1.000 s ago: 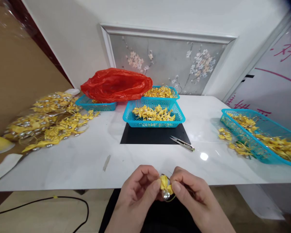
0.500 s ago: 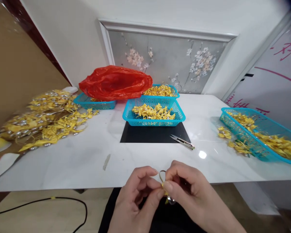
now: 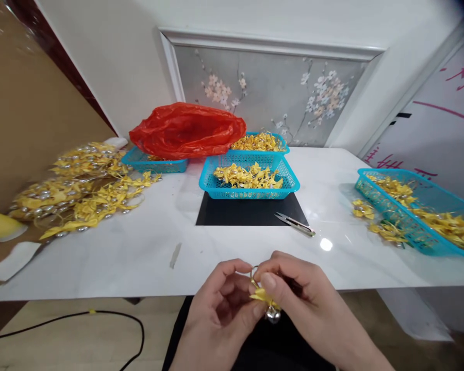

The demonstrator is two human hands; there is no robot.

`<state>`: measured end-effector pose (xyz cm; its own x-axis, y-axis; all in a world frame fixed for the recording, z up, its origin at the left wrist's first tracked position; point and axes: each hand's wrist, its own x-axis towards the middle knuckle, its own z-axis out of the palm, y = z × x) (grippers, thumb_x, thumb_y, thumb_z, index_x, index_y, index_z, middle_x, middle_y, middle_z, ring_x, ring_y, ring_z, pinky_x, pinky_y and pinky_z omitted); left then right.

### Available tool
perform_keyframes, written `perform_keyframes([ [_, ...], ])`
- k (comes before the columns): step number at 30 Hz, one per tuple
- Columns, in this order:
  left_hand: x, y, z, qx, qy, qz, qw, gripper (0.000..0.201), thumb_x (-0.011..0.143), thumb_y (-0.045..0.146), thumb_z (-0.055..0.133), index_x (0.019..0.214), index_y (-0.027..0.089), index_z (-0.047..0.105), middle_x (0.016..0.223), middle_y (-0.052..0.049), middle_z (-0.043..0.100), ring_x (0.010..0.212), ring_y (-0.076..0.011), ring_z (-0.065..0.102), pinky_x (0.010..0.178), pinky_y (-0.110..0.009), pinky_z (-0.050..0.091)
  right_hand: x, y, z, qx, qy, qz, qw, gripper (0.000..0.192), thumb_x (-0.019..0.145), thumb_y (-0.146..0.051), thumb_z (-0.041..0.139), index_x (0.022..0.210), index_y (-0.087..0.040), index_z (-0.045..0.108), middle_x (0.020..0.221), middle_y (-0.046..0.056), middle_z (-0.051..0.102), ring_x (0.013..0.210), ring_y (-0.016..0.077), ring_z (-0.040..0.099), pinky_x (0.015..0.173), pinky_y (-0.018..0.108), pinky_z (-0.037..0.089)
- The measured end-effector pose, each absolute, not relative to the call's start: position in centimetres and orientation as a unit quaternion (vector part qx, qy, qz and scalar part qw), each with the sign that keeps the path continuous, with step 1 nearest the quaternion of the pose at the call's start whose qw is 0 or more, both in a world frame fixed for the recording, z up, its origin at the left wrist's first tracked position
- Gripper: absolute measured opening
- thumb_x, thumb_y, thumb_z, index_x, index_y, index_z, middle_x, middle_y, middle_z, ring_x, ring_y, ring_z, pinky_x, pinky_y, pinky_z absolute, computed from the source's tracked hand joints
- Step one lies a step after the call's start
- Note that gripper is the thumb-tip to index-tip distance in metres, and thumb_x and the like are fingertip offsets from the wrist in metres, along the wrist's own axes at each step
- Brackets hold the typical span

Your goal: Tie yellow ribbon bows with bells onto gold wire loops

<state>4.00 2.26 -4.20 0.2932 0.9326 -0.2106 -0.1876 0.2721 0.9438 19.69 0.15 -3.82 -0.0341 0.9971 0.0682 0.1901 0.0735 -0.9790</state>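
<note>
In front of the table's near edge, my two hands work on a small yellow ribbon bow (image 3: 260, 294) with a round silver bell (image 3: 272, 314) hanging below it. A thin cord loop (image 3: 253, 277) stands up from the bow. My right hand (image 3: 303, 293) pinches the bow between thumb and index finger, close to the base of the loop. My left hand (image 3: 226, 304) is curled, its index fingertip at the loop and its thumb against the lower part of the bow by the bell. The folded fingers hide part of the ribbon.
A pair of thread snips (image 3: 296, 224) lies partly on a black mat (image 3: 235, 214). Blue baskets (image 3: 251, 194) of yellow bows stand behind, another blue basket (image 3: 402, 219) at right. Bagged bows (image 3: 100, 201) pile up at left. A red plastic bag (image 3: 185, 131) covers a rear basket.
More of the yellow ribbon and the silver bell now show between my hands. My left fingers have loosened a little from the base of the loop. The view has shifted slightly.
</note>
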Motion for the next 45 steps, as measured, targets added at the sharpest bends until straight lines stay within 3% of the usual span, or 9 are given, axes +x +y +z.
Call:
perform_keyframes([
  [5, 4.0, 2.6, -4.6, 0.396, 0.401, 0.450, 0.693, 0.036, 0.074, 0.024, 0.084, 0.106, 0.028, 0.068, 0.073, 0.006, 0.068, 0.064, -0.0086, 0.062, 0.063, -0.015, 0.051, 20.4, -1.1, -4.7, -0.548, -0.498, 0.419, 0.526, 0.028, 0.096, -0.047, 0.054, 0.096, -0.023, 0.069, 0.079, 0.000, 0.054, 0.062, 0.0115, 0.046, 0.055, 0.023, 0.038],
  [10, 4.2, 2.6, -4.6, 0.372, 0.375, 0.465, 0.711, 0.033, 0.076, 0.026, 0.084, 0.106, 0.028, 0.069, 0.077, 0.004, 0.069, 0.072, -0.0118, 0.066, 0.070, -0.020, 0.056, 19.9, -1.8, -5.5, -0.550, -0.473, 0.448, 0.523, 0.025, 0.089, -0.046, 0.063, 0.087, -0.022, 0.070, 0.074, -0.001, 0.051, 0.062, 0.0117, 0.042, 0.056, 0.024, 0.033],
  [17, 3.9, 1.7, -4.2, 0.405, 0.393, 0.449, 0.692, 0.029, 0.073, 0.035, 0.085, 0.100, 0.029, 0.076, 0.089, -0.001, 0.075, 0.082, -0.0175, 0.070, 0.075, -0.023, 0.060, 19.8, -1.4, -5.3, -0.533, -0.502, 0.466, 0.496, 0.032, 0.095, -0.045, 0.055, 0.077, -0.019, 0.060, 0.072, -0.001, 0.050, 0.063, 0.0121, 0.043, 0.057, 0.024, 0.035],
  [22, 4.0, 1.3, -3.9, 0.479, 0.392, 0.458, 0.638, 0.038, 0.062, 0.015, 0.088, 0.096, 0.031, 0.080, 0.092, -0.001, 0.075, 0.080, -0.0181, 0.071, 0.073, -0.021, 0.059, 19.4, -1.7, -4.9, -0.545, -0.494, 0.434, 0.520, 0.030, 0.093, -0.043, 0.059, 0.074, -0.019, 0.062, 0.068, -0.003, 0.045, 0.058, 0.0110, 0.041, 0.053, 0.025, 0.031],
  [25, 4.3, 1.3, -3.8, 0.508, 0.390, 0.461, 0.614, 0.034, 0.064, 0.012, 0.084, 0.091, 0.032, 0.080, 0.086, 0.000, 0.073, 0.075, -0.0170, 0.070, 0.068, -0.020, 0.059, 19.1, -2.0, -4.9, -0.542, -0.499, 0.404, 0.542, 0.026, 0.092, -0.040, 0.061, 0.075, -0.020, 0.065, 0.067, -0.002, 0.045, 0.056, 0.0111, 0.040, 0.051, 0.026, 0.031],
  [31, 4.3, 1.1, -3.8, 0.505, 0.397, 0.471, 0.605, 0.014, 0.076, 0.028, 0.080, 0.090, 0.030, 0.080, 0.081, -0.001, 0.072, 0.073, -0.0154, 0.066, 0.068, -0.017, 0.056, 19.0, -2.2, -4.7, -0.535, -0.517, 0.367, 0.558, 0.024, 0.092, -0.036, 0.060, 0.074, -0.020, 0.065, 0.065, -0.002, 0.046, 0.055, 0.0107, 0.040, 0.049, 0.025, 0.031],
  [34, 4.1, 1.0, -3.7, 0.503, 0.396, 0.462, 0.614, 0.014, 0.082, 0.036, 0.076, 0.093, 0.028, 0.078, 0.078, -0.002, 0.070, 0.068, -0.0149, 0.063, 0.064, -0.018, 0.055, 19.0, -2.2, -4.3, -0.538, -0.517, 0.368, 0.555, 0.026, 0.093, -0.037, 0.060, 0.073, -0.020, 0.065, 0.065, -0.002, 0.046, 0.055, 0.0110, 0.041, 0.049, 0.026, 0.031],
  [39, 3.7, 1.0, -3.9, 0.527, 0.395, 0.496, 0.566, 0.019, 0.082, 0.041, 0.075, 0.099, 0.033, 0.074, 0.103, -0.003, 0.067, 0.094, -0.0211, 0.063, 0.077, -0.023, 0.056, 18.9, -2.3, -4.2, -0.552, -0.530, 0.330, 0.553, 0.028, 0.094, -0.038, 0.058, 0.071, -0.021, 0.061, 0.064, -0.002, 0.045, 0.054, 0.0113, 0.040, 0.048, 0.027, 0.030],
  [45, 3.1, 1.1, -4.0, 0.584, 0.441, 0.481, 0.483, 0.009, 0.071, 0.035, 0.082, 0.077, 0.031, 0.076, 0.113, -0.004, 0.056, 0.102, -0.0248, 0.059, 0.087, -0.028, 0.050, 18.5, -2.5, -4.8, -0.547, -0.573, 0.215, 0.571, 0.015, 0.093, -0.024, 0.060, 0.079, -0.023, 0.064, 0.064, -0.002, 0.050, 0.052, 0.0107, 0.043, 0.046, 0.026, 0.031],
])
